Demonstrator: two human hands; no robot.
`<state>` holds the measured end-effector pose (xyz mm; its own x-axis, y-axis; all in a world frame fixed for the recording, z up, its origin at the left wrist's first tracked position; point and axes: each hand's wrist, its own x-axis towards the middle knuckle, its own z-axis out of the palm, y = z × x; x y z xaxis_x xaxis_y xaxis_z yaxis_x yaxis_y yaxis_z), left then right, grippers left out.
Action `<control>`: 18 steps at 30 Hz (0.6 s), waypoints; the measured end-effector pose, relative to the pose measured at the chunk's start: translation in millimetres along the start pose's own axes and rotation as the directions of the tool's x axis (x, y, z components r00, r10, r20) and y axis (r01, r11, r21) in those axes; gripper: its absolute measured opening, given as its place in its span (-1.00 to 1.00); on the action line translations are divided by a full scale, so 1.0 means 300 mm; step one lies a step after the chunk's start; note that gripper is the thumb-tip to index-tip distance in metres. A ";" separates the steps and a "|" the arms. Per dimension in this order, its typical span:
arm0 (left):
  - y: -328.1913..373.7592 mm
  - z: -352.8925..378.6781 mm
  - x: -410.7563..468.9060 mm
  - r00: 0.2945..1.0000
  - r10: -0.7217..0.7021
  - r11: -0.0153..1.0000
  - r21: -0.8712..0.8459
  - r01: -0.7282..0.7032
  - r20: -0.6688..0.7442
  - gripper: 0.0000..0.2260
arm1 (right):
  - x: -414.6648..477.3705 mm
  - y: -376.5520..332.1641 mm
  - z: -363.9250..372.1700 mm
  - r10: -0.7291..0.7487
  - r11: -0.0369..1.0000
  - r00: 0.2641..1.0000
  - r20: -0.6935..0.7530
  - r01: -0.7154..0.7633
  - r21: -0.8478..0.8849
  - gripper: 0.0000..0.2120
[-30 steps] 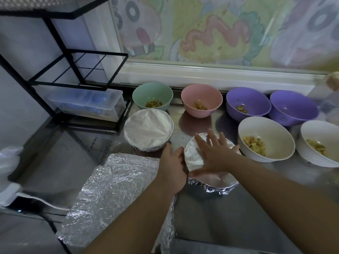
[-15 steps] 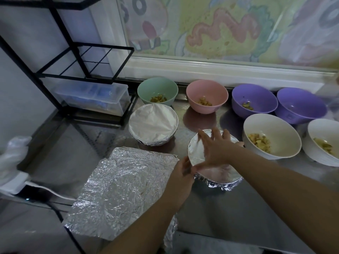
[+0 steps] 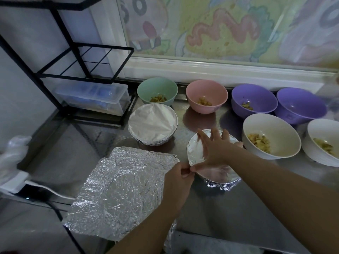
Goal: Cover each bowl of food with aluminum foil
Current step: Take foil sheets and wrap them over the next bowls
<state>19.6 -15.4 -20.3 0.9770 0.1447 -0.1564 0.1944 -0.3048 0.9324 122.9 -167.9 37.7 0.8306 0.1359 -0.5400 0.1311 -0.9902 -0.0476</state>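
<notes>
Where your left grip [image 3: 178,182] lay cupped against the side a second ago, it now pinches foil at the left rim of the foil-covered bowl [image 3: 195,151] in the frame's centre, while your right grip [image 3: 216,149] stays spread flat on top. Left of it on the surface [image 3: 229,217] lies a loose foil sheet [image 3: 119,189], another covered bowl [image 3: 153,123] above it, and uncovered bowls [image 3: 207,91] line the painted wall [image 3: 220,24].

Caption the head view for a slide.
Right hand presses flat on the foil-covered bowl; left hand pinches its foil edge.
</notes>
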 end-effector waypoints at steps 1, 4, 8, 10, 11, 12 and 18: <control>0.002 0.005 -0.001 1.000 0.004 1.000 0.014 -0.004 -0.021 -0.92 | -0.002 -0.001 -0.001 0.002 1.000 1.000 -0.001 -0.002 0.001 0.44; 0.016 0.033 -0.011 0.996 -0.013 1.000 0.017 0.015 -0.087 -0.90 | -0.006 -0.002 -0.001 0.004 1.000 1.000 0.000 -0.004 0.006 0.44; 0.013 0.078 -0.024 0.981 -0.065 0.998 -0.033 0.060 -0.184 -0.86 | -0.004 0.000 0.003 0.001 1.000 1.000 -0.005 -0.001 0.009 0.45; 0.013 0.101 -0.031 0.961 -0.129 0.991 -0.079 0.113 -0.247 -0.88 | 0.000 0.002 0.004 -0.001 1.000 1.000 -0.001 0.001 0.013 0.46; 0.016 0.112 -0.036 0.948 -0.166 0.984 -0.109 0.141 -0.270 -0.89 | 0.002 0.003 0.005 -0.002 1.000 1.000 0.001 0.002 0.013 0.46; 0.012 0.124 -0.041 0.938 -0.202 0.975 -0.145 0.166 -0.282 -0.91 | 0.002 0.003 0.005 -0.002 1.000 1.000 0.002 0.002 0.011 0.47; 0.034 0.157 -0.073 0.885 -0.460 0.663 -0.690 0.289 -0.071 -0.91 | 0.007 0.006 0.007 -0.003 1.000 1.000 0.004 0.003 0.014 0.45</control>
<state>4.4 -65.8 -22.7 0.7691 0.3350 -0.5443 0.3514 0.4897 0.7979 123.7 -169.5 34.6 0.8282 0.1390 -0.5429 0.1263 -0.9901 -0.0609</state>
